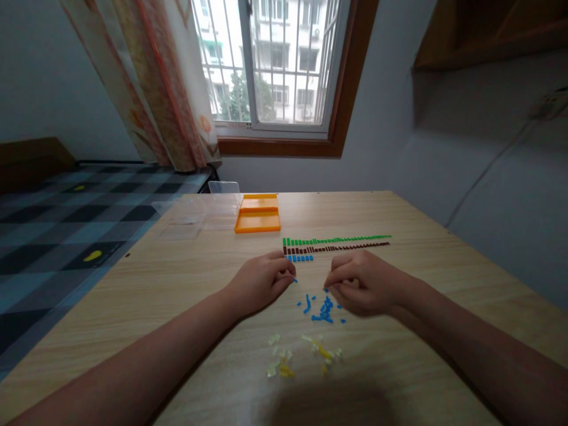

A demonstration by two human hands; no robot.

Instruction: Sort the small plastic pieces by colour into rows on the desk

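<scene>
My left hand (266,277) is closed in a pinch, with a small blue block (295,280) at its fingertips. My right hand (366,281) is also pinched shut, and another blue block (326,290) shows at its fingertips. Between and below the hands lies a loose heap of blue blocks (326,310). Just beyond my left hand runs a short row of blue blocks (303,258). Behind it stretch a long row of dark brown blocks (339,248) and a long row of green blocks (337,240), both reaching to the right.
Yellow pieces (286,371) and pale translucent pieces (271,371) lie scattered at the near side of the wooden table (435,367). An orange two-part tray (257,220) stands farther back. Clear plastic boxes (177,228) sit left of it. A bed (110,207) adjoins the left side.
</scene>
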